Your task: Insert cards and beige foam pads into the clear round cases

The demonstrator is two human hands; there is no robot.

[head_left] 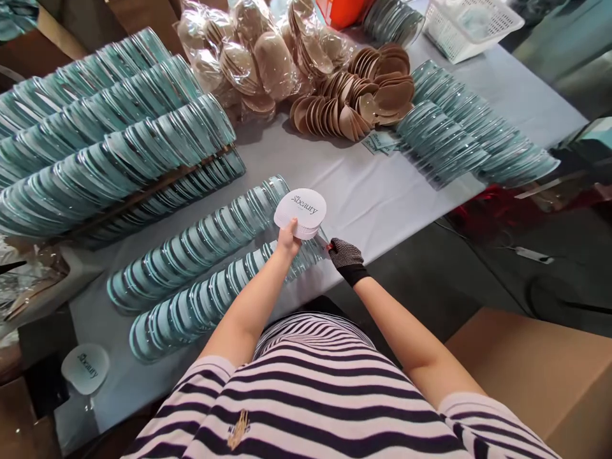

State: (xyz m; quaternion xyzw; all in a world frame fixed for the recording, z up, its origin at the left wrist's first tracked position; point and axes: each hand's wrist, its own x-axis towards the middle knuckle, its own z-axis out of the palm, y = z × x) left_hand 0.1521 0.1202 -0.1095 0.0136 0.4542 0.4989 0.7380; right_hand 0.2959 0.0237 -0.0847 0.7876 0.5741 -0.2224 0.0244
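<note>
A person in a striped shirt [310,395] leans over a grey counter [373,197], the bare left hand [288,239] lifting a white oval card [301,211] printed "Sbeauty", its fingers clamped on the card's lower edge. The card is held just above the near end of two long rows of teal-and-clear packs [201,268] that lie overlapped like fallen dominoes across the counter's front. The right hand [345,255], in a black knitted glove, sits just beside the card at the end of the nearer row, its fingers drawn together around a small red thing too small to make out. To the left, more rows of the same teal packs [105,146] are stacked higher on a board. At the far side lie a heap of tan oval pads [363,92], some loose and some in clear bags [248,57], with another bank of teal packs [459,134] to the right of them. A white plastic basket [471,25] stands at the far corner. A second printed card [86,368] lies at the counter's near left, and a cardboard box [540,376] stands on the floor at the right.
</note>
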